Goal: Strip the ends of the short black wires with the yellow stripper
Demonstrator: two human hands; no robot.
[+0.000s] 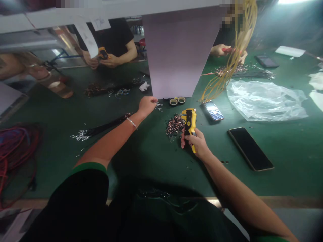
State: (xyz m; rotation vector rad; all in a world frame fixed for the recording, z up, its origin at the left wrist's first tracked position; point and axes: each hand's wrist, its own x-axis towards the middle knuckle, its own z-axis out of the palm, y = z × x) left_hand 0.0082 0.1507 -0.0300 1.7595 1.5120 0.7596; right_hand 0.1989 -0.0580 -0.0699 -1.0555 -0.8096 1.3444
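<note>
Two hands: one left hand point(146, 106), one right hand point(199, 143). In the right, one yellow-and-black tool point(191, 121); just left of it, one heap of wire pieces point(174, 126); beyond it, two tape rolls point(173, 105); rightward, one keypad phone point(214, 111), one smartphone point(250, 149), one plastic bag point(267, 101).

Black short sleeves point(80, 195) with green cuffs point(91, 165), slim silvery bracelet point(132, 123)

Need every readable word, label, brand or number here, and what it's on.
Paper note on the white beam: handwritten, perhaps "TX6"; too blurred to be sure.
Yellow-and-black hand tool in the right hand: small round mark, too small to read.
Keypad phone: screen and keys too small to read.
Nothing else legible.
</note>
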